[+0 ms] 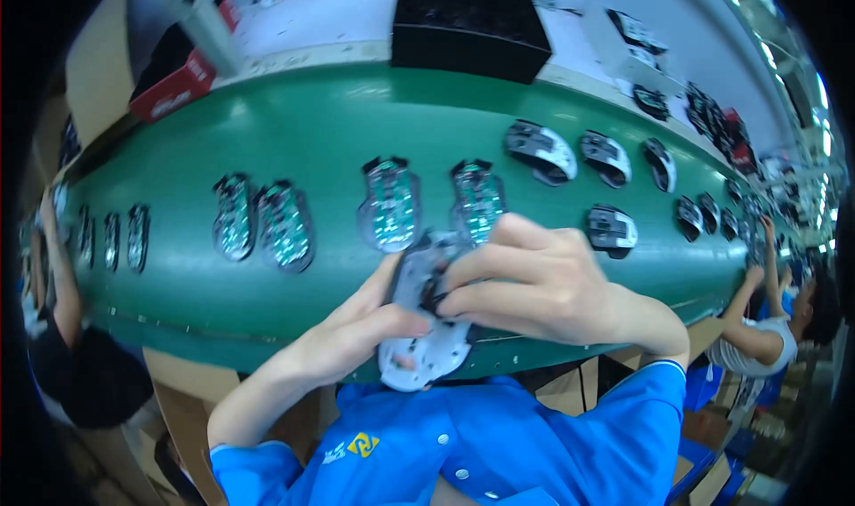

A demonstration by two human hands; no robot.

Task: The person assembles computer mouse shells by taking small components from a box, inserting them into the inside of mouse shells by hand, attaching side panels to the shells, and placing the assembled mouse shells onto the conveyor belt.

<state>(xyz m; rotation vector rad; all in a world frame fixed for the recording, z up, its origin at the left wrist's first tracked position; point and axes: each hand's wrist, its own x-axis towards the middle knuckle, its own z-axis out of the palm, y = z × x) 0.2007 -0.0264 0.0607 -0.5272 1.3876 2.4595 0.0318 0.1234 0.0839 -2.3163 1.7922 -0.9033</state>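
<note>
Both my hands hold one white computer-mouse shell [426,350] just above the near edge of the green conveyor belt [329,123]. My left hand [356,328] grips its left side, thumb on top. My right hand [534,279] curls over its upper part, fingertips pressing near a dark piece in its middle. Right behind my hands lie two open mouse bases with green circuit boards [390,205] [476,196].
More circuit-board mouse bases [264,221] lie to the left on the belt; assembled mice with white and black tops [541,150] [611,230] lie to the right. A black tray [468,25] and a red box [178,83] stand behind the belt. Other people work at both ends.
</note>
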